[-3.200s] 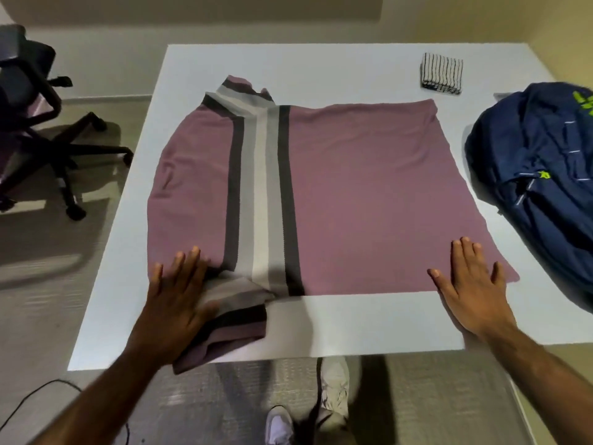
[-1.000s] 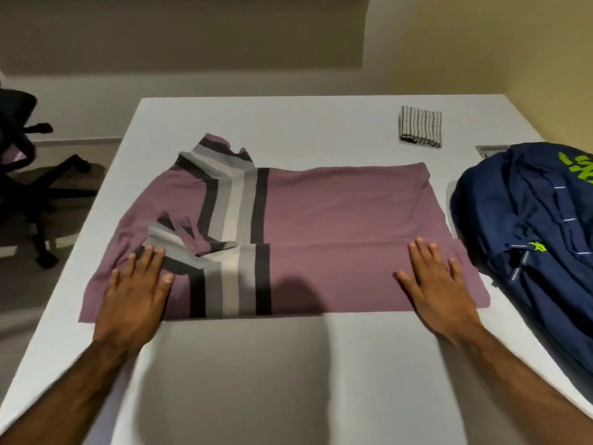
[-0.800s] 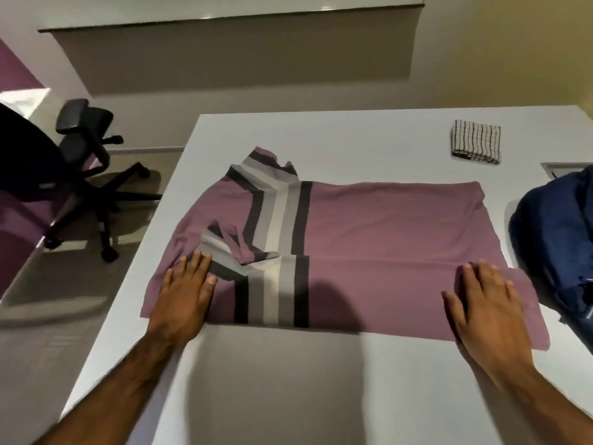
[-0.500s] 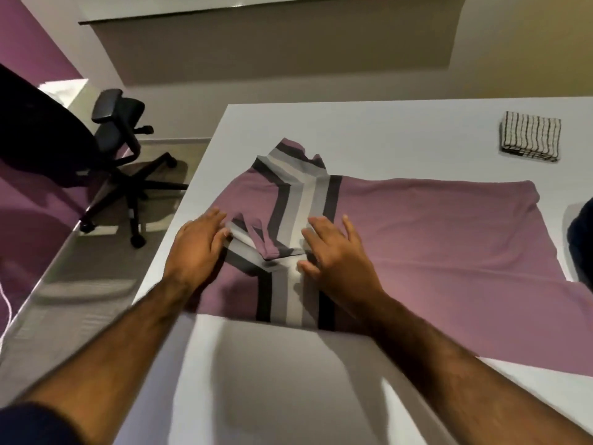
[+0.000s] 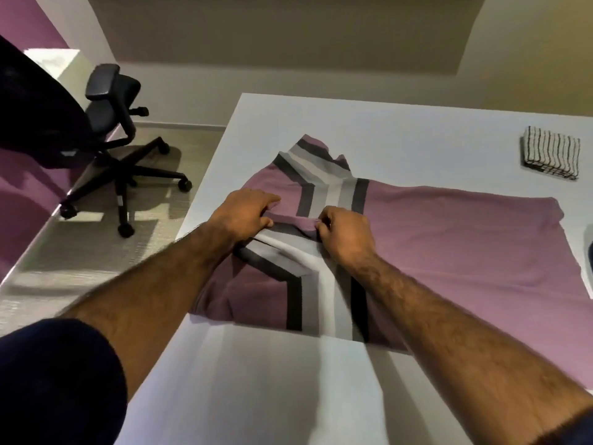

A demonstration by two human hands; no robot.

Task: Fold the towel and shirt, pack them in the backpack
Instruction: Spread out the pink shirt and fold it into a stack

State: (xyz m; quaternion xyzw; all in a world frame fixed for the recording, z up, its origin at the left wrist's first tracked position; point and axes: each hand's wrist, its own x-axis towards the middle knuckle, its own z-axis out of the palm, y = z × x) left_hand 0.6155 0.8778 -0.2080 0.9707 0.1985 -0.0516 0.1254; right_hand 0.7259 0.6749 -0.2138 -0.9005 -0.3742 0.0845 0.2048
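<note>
Mauve cloth fills the middle of the head view: a mauve knit shirt [image 5: 449, 252] banded with black, grey and white stripes lies spread on the white tabletop [image 5: 401, 123]. Its striped shoulder end points toward the tabletop's left side, and the near part is doubled over, so the stripes bend.

At the left of the striped band, the left hand [image 5: 245, 213] grips a raised fold of the shirt's cloth with curled fingers. Just to the right, over the stripes, the right hand [image 5: 346, 232] pinches the same fold, its fingers curled tight. The two hands are near each other but apart.

A small folded white towel with thin black stripes [image 5: 550, 155] lies flat at the far right of the tabletop — well apart from the shirt.

A dark navy sleeve [image 5: 57, 380] covers the left upper arm at the lower left corner. A black office chair on castors [image 5: 118, 133] stands on the floor beyond the tabletop's left edge.
</note>
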